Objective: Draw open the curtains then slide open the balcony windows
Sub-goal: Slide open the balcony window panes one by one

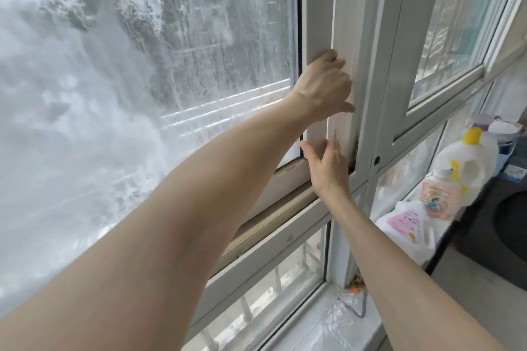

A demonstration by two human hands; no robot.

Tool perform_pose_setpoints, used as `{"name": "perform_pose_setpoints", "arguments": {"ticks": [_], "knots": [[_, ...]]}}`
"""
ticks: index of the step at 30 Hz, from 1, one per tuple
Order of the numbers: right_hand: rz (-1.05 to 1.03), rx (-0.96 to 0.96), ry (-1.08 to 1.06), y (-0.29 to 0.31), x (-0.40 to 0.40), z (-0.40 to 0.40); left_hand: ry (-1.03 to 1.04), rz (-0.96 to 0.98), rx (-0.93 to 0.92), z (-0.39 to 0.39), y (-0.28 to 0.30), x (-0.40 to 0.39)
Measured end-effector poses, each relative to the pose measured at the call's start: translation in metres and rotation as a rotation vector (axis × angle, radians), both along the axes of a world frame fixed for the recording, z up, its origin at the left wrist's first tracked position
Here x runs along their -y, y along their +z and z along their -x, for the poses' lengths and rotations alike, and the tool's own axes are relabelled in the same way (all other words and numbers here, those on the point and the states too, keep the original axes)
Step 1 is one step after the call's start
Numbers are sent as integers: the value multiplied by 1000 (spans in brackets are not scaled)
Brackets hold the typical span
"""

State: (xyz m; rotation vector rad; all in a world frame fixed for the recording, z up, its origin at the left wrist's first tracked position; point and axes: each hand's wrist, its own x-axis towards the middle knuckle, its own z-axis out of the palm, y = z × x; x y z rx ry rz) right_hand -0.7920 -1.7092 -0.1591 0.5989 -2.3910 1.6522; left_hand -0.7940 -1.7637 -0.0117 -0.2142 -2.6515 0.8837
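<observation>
The window frame [319, 8] is white, with a thin black seal along the edge of the glass [142, 94], which is streaked and blotched with milky white smears over grey-green shapes. A large white bottle [462, 159] has a yellow cap and a yellow label. A smaller bottle [440, 196] wears a pink label with a cartoon print. A white pouch [405, 225] carries pink markings.

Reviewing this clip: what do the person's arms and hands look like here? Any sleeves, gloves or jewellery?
Both forearms are bare right up to the frame edge, with no sleeves in view. The left hand and right hand wear no gloves, and no rings, watch or bracelet can be seen.
</observation>
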Motion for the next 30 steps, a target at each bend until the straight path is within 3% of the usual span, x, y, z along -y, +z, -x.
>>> {"name": "perform_pose_setpoints", "arguments": {"ticks": [11, 20, 25, 30], "knots": [[29, -15, 42, -3, 5, -28, 31, 86, -123, -11, -5, 7], [-32, 3, -8, 1, 4, -29, -27, 44, -48, -23, 3, 5], [-45, -42, 32, 1, 17, -71, -51, -29, -98, -66, -2, 26], [-94, -123, 114, -1, 39, -135, -65, 70, -225, -136, -8, 62]]}}
